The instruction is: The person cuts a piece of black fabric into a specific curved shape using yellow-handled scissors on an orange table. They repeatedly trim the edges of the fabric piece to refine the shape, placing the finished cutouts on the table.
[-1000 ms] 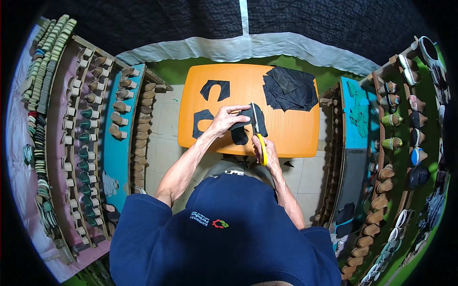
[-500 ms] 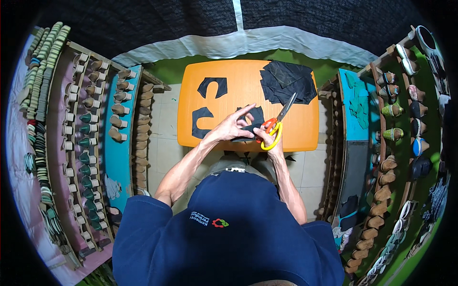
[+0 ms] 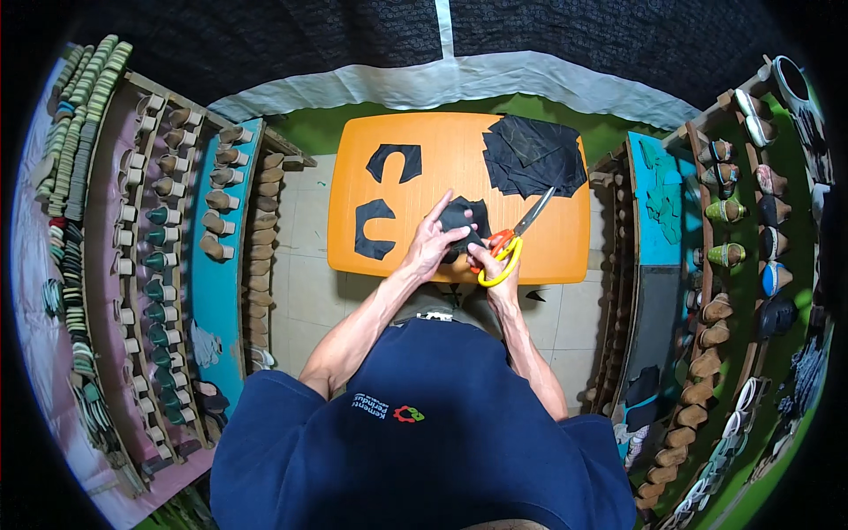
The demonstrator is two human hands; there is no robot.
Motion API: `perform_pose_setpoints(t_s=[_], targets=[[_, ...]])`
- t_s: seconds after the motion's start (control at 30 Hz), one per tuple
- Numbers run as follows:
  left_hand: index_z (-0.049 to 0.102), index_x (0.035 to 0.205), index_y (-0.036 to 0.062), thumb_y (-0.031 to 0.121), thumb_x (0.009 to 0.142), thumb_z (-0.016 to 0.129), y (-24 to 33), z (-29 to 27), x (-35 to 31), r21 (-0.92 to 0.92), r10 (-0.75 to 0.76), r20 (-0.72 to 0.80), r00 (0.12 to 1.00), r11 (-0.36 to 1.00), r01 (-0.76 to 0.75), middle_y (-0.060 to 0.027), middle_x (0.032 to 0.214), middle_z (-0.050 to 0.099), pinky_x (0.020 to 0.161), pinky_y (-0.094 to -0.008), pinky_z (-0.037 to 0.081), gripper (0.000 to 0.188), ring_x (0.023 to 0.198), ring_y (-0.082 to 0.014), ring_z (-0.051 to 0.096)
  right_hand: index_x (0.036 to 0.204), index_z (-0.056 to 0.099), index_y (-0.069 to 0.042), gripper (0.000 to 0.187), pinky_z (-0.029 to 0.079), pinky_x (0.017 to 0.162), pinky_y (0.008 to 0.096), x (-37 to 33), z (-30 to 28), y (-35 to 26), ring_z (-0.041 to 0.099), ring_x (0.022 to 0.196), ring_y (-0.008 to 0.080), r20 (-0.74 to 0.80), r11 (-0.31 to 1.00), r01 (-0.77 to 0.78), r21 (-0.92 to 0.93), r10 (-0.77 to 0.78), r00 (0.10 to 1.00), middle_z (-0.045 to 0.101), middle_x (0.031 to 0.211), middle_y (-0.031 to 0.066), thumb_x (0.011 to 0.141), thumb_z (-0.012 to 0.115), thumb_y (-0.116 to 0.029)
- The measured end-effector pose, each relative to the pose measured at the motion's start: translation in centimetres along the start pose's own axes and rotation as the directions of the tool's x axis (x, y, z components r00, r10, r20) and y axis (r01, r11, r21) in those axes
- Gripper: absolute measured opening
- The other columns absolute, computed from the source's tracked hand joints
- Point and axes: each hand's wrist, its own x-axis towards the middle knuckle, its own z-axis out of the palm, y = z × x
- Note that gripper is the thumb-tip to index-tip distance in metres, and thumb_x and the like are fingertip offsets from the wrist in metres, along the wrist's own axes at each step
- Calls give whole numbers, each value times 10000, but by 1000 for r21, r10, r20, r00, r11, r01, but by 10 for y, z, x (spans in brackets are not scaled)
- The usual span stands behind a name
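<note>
A piece of black material (image 3: pixel 463 215) is between my hands over the near part of the orange table (image 3: pixel 424 190). My left hand (image 3: pixel 427 247) grips its left side, thumb laid across it and index finger stretched out. In my right hand (image 3: pixel 500 281) are scissors (image 3: pixel 531 215) with orange and yellow handles, blades pointing up and to the right. That hand's thumb also touches the material. Farther left on the table lie two cut black U-shaped pieces, one behind (image 3: pixel 383 165) and one nearer (image 3: pixel 369 246). A stack of black sheets (image 3: pixel 530 157) covers the far right corner.
Racks of shoe lasts (image 3: pixel 216 203) and striped soles (image 3: pixel 84 124) line the left side. On the right stand shelves with finished shoes (image 3: pixel 729 210) and brown lasts (image 3: pixel 707 362), beside a blue surface (image 3: pixel 649 238). A dark curtain (image 3: pixel 291 44) hangs behind the table.
My left hand has turned, and its thumb now lies over the black material, which is lifted and bunched between my hands. The scissors have shifted slightly nearer to me.
</note>
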Motion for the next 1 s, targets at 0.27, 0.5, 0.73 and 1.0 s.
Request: perform_pose_setpoints(t_s=[0.27, 0.5, 0.73, 1.0], targets=[[454, 1471, 7, -75, 826, 726, 78, -15, 23, 319, 14, 225, 974, 944, -87, -110, 1401, 585, 981, -280, 534, 704, 1068, -190, 684, 930, 565, -60, 329, 436, 444, 219, -15, -4, -10, 555, 465, 90, 25, 960, -85, -268, 96, 995, 626, 738, 43, 888, 786, -299], [598, 1350, 10, 90, 858, 708, 106, -24, 24, 503, -99, 238, 966, 863, -36, -98, 1161, 717, 1010, -275, 468, 511, 1080, -126, 644, 843, 566, -61, 366, 444, 550, 247, -14, -7, -11, 531, 579, 72, -81, 882, 77, -466, -129, 988, 589, 720, 10, 865, 813, -330], [616, 1317, 5, 70, 872, 696, 113, -14, 15, 428, -333, 359, 872, 889, 163, -99, 1102, 729, 893, -188, 509, 457, 988, -120, 679, 1300, 435, -34, 680, 420, 1091, 441, 41, -18, -35, 561, 1260, 311, 362, 984, 119, -129, -66, 930, 578, 1333, 205, 799, 845, -240], [670, 1282, 39, 65, 855, 762, 94, -44, 13, 643, -279, 100, 955, 751, 152, -77, 1079, 738, 891, -239, 521, 438, 918, -92, 679, 1028, 528, -76, 466, 449, 696, 252, 55, -23, -41, 529, 764, 88, 186, 940, 73, -332, -10, 983, 531, 844, -18, 732, 878, -163]])
